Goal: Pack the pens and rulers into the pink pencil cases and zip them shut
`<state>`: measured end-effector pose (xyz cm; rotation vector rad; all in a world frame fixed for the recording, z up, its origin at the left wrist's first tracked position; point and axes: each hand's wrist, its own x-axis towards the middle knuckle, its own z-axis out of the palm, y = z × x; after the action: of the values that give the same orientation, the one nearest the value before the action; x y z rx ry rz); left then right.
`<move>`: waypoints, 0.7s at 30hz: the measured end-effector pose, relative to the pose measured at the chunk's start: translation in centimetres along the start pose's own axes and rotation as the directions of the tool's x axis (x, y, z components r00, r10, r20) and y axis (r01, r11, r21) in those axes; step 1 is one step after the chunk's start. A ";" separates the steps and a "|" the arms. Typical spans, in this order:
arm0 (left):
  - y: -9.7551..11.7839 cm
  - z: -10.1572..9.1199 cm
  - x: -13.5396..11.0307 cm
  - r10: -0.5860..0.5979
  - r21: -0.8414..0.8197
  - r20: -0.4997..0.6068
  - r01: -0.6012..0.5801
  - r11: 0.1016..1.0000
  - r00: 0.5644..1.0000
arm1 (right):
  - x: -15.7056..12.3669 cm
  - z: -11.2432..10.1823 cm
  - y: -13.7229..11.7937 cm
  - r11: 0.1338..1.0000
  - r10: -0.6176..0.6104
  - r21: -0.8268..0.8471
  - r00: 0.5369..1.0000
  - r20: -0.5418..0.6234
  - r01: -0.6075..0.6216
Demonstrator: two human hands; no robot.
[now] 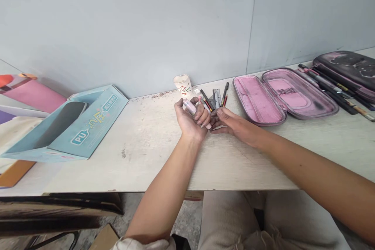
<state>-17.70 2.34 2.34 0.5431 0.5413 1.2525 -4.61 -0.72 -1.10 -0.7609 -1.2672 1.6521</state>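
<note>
- Ribbed tan trousers (228,218) are nearest the camera, just below the front edge of the table (140,164); anything rolling over that edge could drop onto them or the floor.
- At far left, a light-blue box (88,133) marked "PU" holds a dark grey object (63,127), with a pink roll-like thing (41,93) behind.
- Next, a paper cup (183,84) stands upright near the wall, just beyond the left hand (191,123); a forward knock could tip it.
- That hand is turned palm up, its fingers curled around a pale pink stick (190,106); loosening them could let it slide out.
- Beyond the fingers, a ruler (217,98) and several pens (225,93) fan out; careless handling could scatter them.
- Beside these, the right hand (234,125) has bent fingers at their near ends; I cannot tell whether it grips any.
- Further right, a pink-lined case (249,95) lies open; a sideways forearm sweep could shove it.
- Finally, loose writing tools (340,100) lie beside a dark case (348,62).
</note>
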 end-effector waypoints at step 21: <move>-1.1 6.6 0.2 0.134 0.159 -0.084 -0.120 0.980 0.987 | -0.7 -1.5 -2.8 0.949 -0.218 -0.255 0.970 -0.110 0.185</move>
<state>-12.56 1.75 6.56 0.6581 0.6955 1.3704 -2.23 -0.48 1.16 -0.8464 -1.4148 1.2726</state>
